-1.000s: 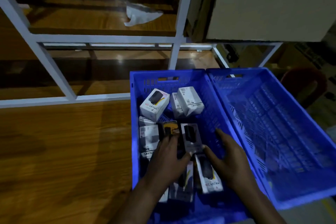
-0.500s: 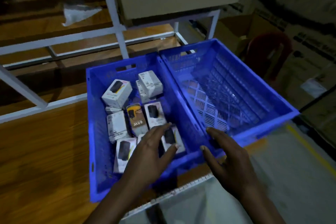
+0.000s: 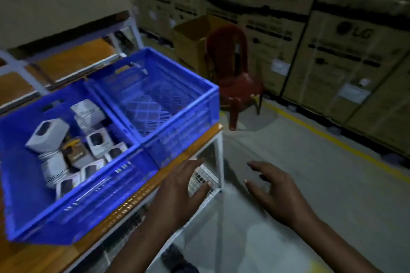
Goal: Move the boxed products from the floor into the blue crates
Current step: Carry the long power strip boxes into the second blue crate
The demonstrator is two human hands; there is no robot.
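In the head view, two blue crates sit side by side, touching, on a wooden worktop point(image 3: 33, 252) at the left. The left blue crate point(image 3: 26, 201) already holds a loose heap of small boxed products point(image 3: 47, 134), mostly white cartons with a dark picture on the face and one brown carton point(image 3: 76, 154) among them; they cover much of its floor but lie only about one layer deep, so it looks far from full. The right blue crate point(image 3: 188, 95), farther off and nearer the worktop's end, shows only its bare lattice bottom. Both hands are out of the crates and hold nothing: the left hand point(image 3: 177, 193) hovers over the near right corner of the worktop with its fingers point(image 3: 193, 165) spread and lightly bent, and the right hand point(image 3: 273, 190) hangs over the grey concrete floor point(image 3: 310, 173) with its fingers likewise spread. The visible floor shows no boxed products; whatever is left to fetch lies out of view. Something dark sits low under the worktop, too dim to name. I judge the task partly done: one crate is started, the other untouched. A red plastic chair point(image 3: 233, 73) and stacked cardboard cartons point(image 3: 332, 51) stand at the far right.
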